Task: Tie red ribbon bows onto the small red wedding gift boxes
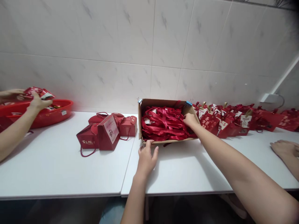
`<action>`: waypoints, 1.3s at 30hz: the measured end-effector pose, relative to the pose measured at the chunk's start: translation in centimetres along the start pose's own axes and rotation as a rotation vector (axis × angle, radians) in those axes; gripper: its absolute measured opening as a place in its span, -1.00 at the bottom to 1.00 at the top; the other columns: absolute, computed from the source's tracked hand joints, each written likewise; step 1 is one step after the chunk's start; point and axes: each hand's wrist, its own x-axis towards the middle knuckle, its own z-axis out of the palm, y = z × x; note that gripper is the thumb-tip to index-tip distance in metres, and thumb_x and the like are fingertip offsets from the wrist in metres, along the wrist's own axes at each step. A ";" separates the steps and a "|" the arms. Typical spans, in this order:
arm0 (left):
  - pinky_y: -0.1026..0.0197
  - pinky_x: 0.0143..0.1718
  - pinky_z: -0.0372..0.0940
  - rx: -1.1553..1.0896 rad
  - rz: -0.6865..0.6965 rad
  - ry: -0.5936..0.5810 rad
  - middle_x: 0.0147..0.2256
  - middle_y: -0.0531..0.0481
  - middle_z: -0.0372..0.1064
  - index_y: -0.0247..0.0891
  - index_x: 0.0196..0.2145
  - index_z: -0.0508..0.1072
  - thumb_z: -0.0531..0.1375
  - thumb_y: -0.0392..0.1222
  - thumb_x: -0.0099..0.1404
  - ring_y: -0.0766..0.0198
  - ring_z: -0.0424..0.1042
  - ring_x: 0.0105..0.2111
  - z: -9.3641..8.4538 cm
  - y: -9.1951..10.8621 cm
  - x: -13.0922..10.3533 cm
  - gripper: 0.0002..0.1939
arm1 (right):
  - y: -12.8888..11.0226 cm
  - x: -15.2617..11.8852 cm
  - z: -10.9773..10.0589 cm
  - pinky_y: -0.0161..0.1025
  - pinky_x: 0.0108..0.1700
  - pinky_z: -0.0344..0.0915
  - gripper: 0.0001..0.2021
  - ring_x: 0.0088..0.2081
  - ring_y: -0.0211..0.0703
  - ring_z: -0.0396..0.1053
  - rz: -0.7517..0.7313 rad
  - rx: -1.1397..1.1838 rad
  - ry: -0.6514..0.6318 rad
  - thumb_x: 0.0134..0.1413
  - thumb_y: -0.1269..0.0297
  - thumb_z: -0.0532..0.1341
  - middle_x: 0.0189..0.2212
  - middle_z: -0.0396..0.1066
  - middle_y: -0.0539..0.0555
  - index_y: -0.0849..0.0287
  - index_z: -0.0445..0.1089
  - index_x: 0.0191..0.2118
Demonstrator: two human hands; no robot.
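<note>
A cardboard box (139, 124) stands on the white table, filled with dark red ribbons (163, 123) and a few white tags. Blue clips hold its two back corners. My left hand (147, 157) is at the front left of the box, fingers apart, with fingertips near the lower edge. Inside the right end of the box, my right hand (190, 120) reaches into the ribbons; its fingertips are hidden among them. Left of the box sit several red gift boxes (108, 132) with cord handles, close together.
At the far left another person's hands (37, 101) hold red packets over a red basin (56, 116). Many red gift boxes (221, 124) line the wall on the right. Another person's hand (283, 148) rests at the right table edge.
</note>
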 end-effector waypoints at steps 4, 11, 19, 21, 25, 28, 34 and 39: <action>-0.05 -0.01 0.14 -0.011 -0.006 -0.005 -0.19 -0.11 0.46 -0.20 -0.07 0.22 0.03 -0.16 0.31 0.06 0.43 -0.16 0.0 0.0 -0.1 -0.76 | -0.1 -0.4 -1.3 -0.23 -0.08 0.30 -0.87 -0.16 -0.03 0.45 -0.039 0.065 0.118 -0.02 0.42 0.23 -0.28 0.52 0.24 0.25 0.53 -0.32; 0.00 -0.08 0.23 -0.131 -0.040 -0.020 -0.16 -0.17 0.45 -0.20 0.06 0.20 0.04 -0.14 0.30 0.05 0.42 -0.11 -0.1 0.0 -0.1 -0.62 | -0.2 -0.8 -7.0 -0.07 -0.07 0.30 -0.81 -0.19 0.05 0.46 -0.119 0.252 0.413 -0.02 0.35 0.15 -0.29 0.52 0.26 0.28 0.48 -0.31; 0.01 0.06 0.18 -0.240 -0.021 0.024 0.11 -0.25 0.25 -0.15 0.32 -0.17 0.10 -0.12 0.28 0.10 0.25 0.12 -0.2 -0.6 -0.5 -0.25 | -2.5 -7.1 -4.8 -0.32 -0.42 0.38 -0.80 -0.41 -0.23 0.47 -0.167 1.399 0.170 -0.07 0.14 0.28 -0.42 0.49 0.01 0.11 0.31 -0.36; 0.05 0.04 0.20 -0.323 -0.044 0.033 0.08 -0.22 0.28 -0.17 0.22 0.11 0.10 -0.10 0.27 0.11 0.27 0.10 -0.5 -0.5 -0.8 -0.42 | -3.8 -9.6 -2.2 -0.34 -0.38 0.39 -0.75 -0.37 -0.25 0.48 -0.160 1.569 0.025 -0.13 0.15 0.34 -0.38 0.50 -0.03 0.07 0.32 -0.33; 0.10 -0.04 0.26 -0.524 -0.118 0.046 -0.14 -0.18 0.42 -0.28 -0.18 0.44 0.12 0.00 0.26 0.13 0.39 -0.09 -0.9 -0.2 -1.0 -0.68 | -5.7 -13.2 3.3 -0.29 -0.35 0.41 -0.72 -0.37 -0.22 0.49 -0.198 1.578 -0.192 -0.13 0.11 0.36 -0.38 0.53 -0.01 0.07 0.37 -0.29; 0.10 -0.13 0.31 -0.603 -0.186 0.030 -0.27 -0.20 0.48 -0.33 -0.25 0.44 -0.06 0.11 0.33 0.15 0.46 -0.23 -1.0 -0.3 -0.9 -0.53 | -5.7 -14.4 6.6 -0.24 -0.37 0.41 -0.72 -0.36 -0.14 0.49 -0.223 1.416 -0.325 -0.12 0.09 0.36 -0.43 0.52 0.05 0.14 0.44 -0.30; 0.13 -0.20 0.31 -0.839 -0.500 -0.007 -0.33 -0.19 0.51 -0.32 -0.29 0.41 -0.06 0.30 0.23 0.15 0.49 -0.30 -1.3 -1.0 -1.1 -0.41 | -4.9 -15.2 9.1 -0.15 -0.16 0.40 -0.75 -0.28 -0.13 0.48 -0.292 1.335 -0.446 -0.17 0.17 0.39 -0.35 0.53 0.08 0.16 0.49 -0.32; 0.23 -0.34 0.29 -0.754 -0.517 0.081 -0.45 -0.09 0.46 -0.34 -0.32 0.45 0.15 0.23 0.13 0.23 0.45 -0.40 -1.5 -0.7 -1.5 -0.49 | -4.8 -16.0 9.3 -0.13 -0.12 0.38 -0.79 -0.23 -0.12 0.46 -0.460 1.253 -0.492 -0.08 0.19 0.34 -0.29 0.52 0.10 0.15 0.50 -0.29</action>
